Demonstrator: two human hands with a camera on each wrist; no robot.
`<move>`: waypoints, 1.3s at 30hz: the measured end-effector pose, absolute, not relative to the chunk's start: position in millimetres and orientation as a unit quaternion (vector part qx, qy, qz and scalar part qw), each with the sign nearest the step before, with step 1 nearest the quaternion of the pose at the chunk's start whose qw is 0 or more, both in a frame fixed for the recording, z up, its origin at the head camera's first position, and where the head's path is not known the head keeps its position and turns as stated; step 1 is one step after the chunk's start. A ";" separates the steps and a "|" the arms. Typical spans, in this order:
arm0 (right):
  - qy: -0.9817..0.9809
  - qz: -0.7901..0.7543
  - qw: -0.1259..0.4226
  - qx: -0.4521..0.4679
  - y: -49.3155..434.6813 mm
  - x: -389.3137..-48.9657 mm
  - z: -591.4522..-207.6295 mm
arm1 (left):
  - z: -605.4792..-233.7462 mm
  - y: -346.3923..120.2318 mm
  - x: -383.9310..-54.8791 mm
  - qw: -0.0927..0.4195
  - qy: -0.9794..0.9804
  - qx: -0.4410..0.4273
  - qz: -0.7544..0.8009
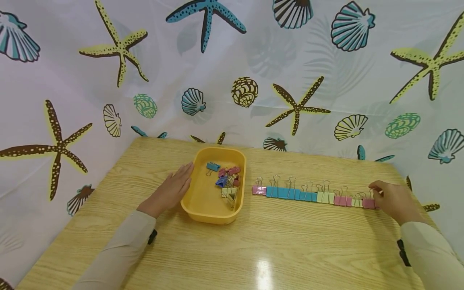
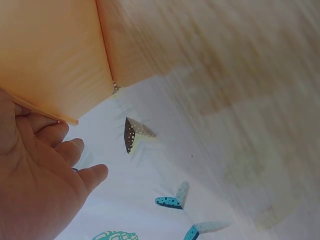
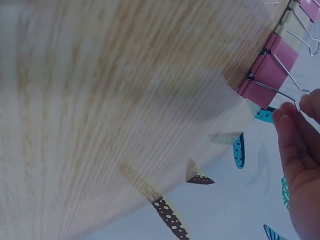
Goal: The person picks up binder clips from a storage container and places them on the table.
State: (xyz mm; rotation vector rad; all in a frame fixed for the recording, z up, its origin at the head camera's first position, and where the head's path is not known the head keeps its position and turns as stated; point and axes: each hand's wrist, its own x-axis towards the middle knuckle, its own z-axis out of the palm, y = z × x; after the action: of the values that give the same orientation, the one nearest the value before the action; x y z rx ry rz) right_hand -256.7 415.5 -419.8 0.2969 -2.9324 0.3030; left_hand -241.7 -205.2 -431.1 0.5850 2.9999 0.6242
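A row of pink, blue and pale yellow binder clips [image 1: 282, 192] runs along the wooden table, wire handles pointing up. At its right end, my right hand [image 1: 395, 201] pinches the wire handle of a pink binder clip [image 3: 270, 70] between thumb and fingers. My left hand [image 1: 172, 189] lies against the left side of a yellow plastic tray [image 1: 214, 219], with fingers extended along its rim. In the left wrist view those fingers [image 2: 52, 134] touch the rim from outside. Inside the tray lies a small heap of blue, pink and yellow binder clips [image 1: 229, 181].
The wooden table [image 1: 290, 245] reaches back to a white curtain [image 1: 224, 76] printed with starfish and shells, which hangs behind and along both sides. One blue binder clip [image 1: 213, 166] lies apart from the heap, near the tray's back wall.
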 end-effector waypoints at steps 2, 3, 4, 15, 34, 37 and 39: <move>-0.988 0.105 0.075 0.091 415.9 -255.3 -419.0 | -431.4 -205.4 -241.3 0.011 0.962 0.188 0.200; -0.988 0.107 0.068 0.085 415.8 -254.4 -418.6 | -431.5 -205.5 -241.2 0.012 0.961 0.188 0.202; -0.989 0.108 0.064 0.082 415.7 -253.4 -418.0 | -431.4 -205.4 -241.0 0.012 0.961 0.187 0.203; -0.984 0.101 0.104 0.102 385.1 -253.6 -394.7 | -432.4 -206.6 -243.7 0.017 0.960 0.188 0.205; -0.952 0.098 0.114 0.268 195.9 -274.9 -323.9 | -428.4 -206.8 -243.9 0.018 0.961 0.190 0.201; -0.945 0.102 0.110 0.291 172.1 -274.2 -319.8 | -428.0 -206.5 -242.9 0.019 0.962 0.187 0.199; -0.941 0.104 0.103 0.304 159.0 -274.0 -318.1 | -428.1 -206.1 -242.4 0.019 0.962 0.188 0.198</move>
State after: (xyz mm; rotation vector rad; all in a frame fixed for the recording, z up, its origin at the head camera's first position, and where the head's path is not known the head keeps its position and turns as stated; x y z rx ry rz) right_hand -274.0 159.0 -318.1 0.8979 -2.7785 0.3056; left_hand -242.4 -206.1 -428.1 0.5823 2.9869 0.6145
